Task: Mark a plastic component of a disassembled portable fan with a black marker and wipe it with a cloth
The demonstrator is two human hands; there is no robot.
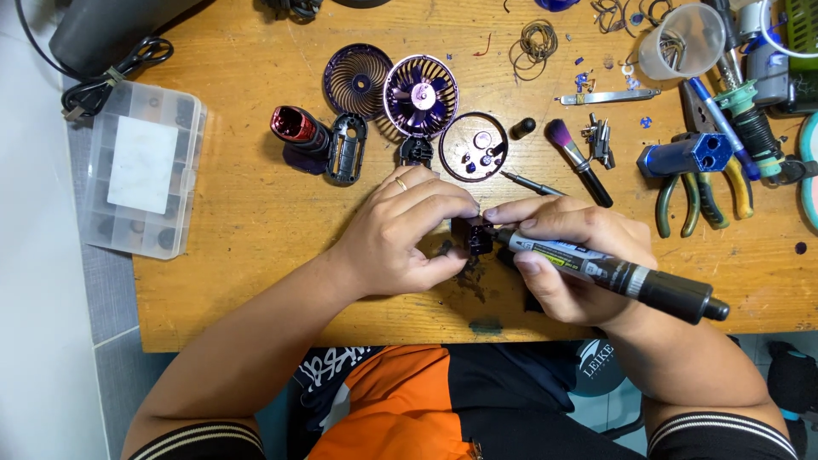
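Both hands meet: left hand [400,234] fingers pinch small dark part [477,236]; right hand [573,260] fingers grip cylindrical marker [613,274].

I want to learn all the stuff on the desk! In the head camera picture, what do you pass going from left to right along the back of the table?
Clear plastic box → red-and-black handle part → purple fan grille → fan blades → round ring → makeup brush → blue metal block → pliers.

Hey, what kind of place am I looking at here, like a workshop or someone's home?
Most likely a hobby repair bench, perhaps at home: a wooden table strewn with a taken-apart small purple fan, pliers and a clear parts organiser box. The left hand steadies a small dark part while the right hand applies a pen-shaped tool.
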